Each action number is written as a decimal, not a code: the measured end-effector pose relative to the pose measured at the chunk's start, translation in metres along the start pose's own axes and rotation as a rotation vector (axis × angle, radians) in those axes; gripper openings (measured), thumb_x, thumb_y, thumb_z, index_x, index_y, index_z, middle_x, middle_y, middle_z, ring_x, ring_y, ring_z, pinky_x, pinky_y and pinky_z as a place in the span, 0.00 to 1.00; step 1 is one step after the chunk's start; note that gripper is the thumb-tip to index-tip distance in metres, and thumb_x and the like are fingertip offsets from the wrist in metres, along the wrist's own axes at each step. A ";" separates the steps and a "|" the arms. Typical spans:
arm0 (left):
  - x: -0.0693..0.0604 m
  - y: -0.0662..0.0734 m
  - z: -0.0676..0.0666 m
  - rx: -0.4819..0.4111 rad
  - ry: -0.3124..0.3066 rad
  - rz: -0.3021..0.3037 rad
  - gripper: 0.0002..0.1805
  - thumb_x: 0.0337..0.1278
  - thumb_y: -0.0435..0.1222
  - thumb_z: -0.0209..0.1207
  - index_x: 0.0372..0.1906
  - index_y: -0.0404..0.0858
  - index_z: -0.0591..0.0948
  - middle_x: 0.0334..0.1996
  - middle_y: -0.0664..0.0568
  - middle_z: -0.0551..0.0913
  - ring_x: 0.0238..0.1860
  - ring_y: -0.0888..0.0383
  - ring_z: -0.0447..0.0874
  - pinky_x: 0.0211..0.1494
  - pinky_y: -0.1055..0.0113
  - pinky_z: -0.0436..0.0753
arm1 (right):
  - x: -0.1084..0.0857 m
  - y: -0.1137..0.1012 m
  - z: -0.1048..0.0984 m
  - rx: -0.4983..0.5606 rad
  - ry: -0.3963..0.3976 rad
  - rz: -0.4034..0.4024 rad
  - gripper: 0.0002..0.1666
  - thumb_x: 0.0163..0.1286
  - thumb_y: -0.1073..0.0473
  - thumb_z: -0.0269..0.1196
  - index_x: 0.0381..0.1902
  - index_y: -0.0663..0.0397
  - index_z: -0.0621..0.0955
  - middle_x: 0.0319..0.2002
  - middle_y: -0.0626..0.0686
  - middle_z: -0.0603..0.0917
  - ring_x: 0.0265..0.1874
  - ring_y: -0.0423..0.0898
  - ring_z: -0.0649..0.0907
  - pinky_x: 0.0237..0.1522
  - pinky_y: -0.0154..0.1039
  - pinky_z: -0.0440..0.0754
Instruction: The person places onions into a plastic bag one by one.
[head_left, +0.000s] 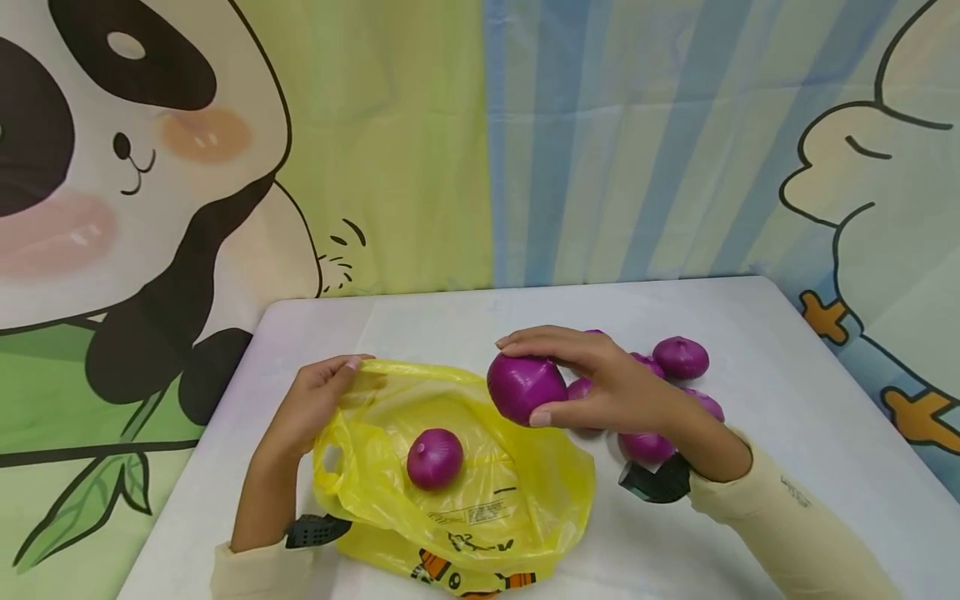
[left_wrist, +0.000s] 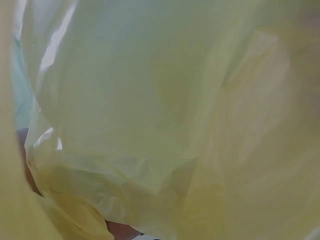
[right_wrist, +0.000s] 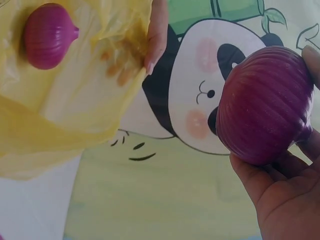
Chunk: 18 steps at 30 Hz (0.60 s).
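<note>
A yellow plastic bag (head_left: 525,483) lies open on the white table, its mouth spread wide. My left hand (head_left: 318,404) pinches the bag's upper left rim. Inside the bag sits one purple onion (head_left: 435,459); the right wrist view shows that onion (right_wrist: 49,36) too. Between thumb and fingers, my right hand (head_left: 600,379) holds another purple onion (head_left: 527,389) above the bag's right edge. In the right wrist view the held onion (right_wrist: 267,105) shows ribbed skin. Yellow plastic (left_wrist: 135,100) fills the left wrist view and hides most of the left hand.
Several more purple onions, one of them at the back (head_left: 681,357), lie in a group on the white table (head_left: 420,325) behind and under my right forearm. A cloth backdrop (head_left: 405,150) with a panda print hangs behind the table's far edge.
</note>
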<state>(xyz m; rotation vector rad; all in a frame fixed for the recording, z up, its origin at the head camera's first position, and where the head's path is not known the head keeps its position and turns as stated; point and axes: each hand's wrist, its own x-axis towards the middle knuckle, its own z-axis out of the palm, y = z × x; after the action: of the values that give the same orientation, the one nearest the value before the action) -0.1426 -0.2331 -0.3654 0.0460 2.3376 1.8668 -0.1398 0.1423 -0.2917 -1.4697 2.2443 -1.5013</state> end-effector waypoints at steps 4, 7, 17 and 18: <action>0.000 -0.001 0.000 -0.009 0.001 0.003 0.28 0.74 0.49 0.47 0.60 0.29 0.74 0.49 0.36 0.79 0.40 0.46 0.84 0.45 0.51 0.83 | 0.011 -0.001 0.007 0.013 -0.027 -0.022 0.35 0.60 0.57 0.72 0.65 0.52 0.75 0.65 0.50 0.73 0.63 0.49 0.72 0.48 0.42 0.81; 0.000 -0.001 0.001 -0.009 -0.006 0.002 0.27 0.74 0.49 0.47 0.60 0.29 0.75 0.49 0.36 0.79 0.40 0.46 0.84 0.44 0.52 0.83 | 0.019 -0.004 0.012 0.034 -0.052 -0.033 0.35 0.61 0.56 0.72 0.65 0.52 0.74 0.65 0.50 0.72 0.63 0.48 0.72 0.48 0.43 0.81; -0.001 0.001 -0.001 0.003 0.004 -0.012 0.28 0.74 0.50 0.47 0.59 0.29 0.75 0.48 0.36 0.79 0.38 0.46 0.84 0.42 0.53 0.84 | 0.055 -0.004 0.035 0.206 -0.122 -0.146 0.35 0.64 0.55 0.69 0.65 0.61 0.72 0.65 0.55 0.72 0.62 0.49 0.73 0.49 0.45 0.81; -0.001 0.002 -0.001 -0.002 0.000 -0.011 0.28 0.74 0.50 0.47 0.59 0.29 0.75 0.48 0.36 0.79 0.38 0.46 0.84 0.42 0.53 0.84 | 0.059 -0.003 0.039 0.216 -0.132 -0.160 0.34 0.64 0.56 0.69 0.65 0.63 0.72 0.64 0.55 0.72 0.61 0.49 0.74 0.48 0.45 0.82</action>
<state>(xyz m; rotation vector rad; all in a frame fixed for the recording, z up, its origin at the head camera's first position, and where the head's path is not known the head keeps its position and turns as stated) -0.1422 -0.2341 -0.3634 0.0329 2.3320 1.8640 -0.1497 0.0730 -0.2851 -1.6592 1.8650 -1.5791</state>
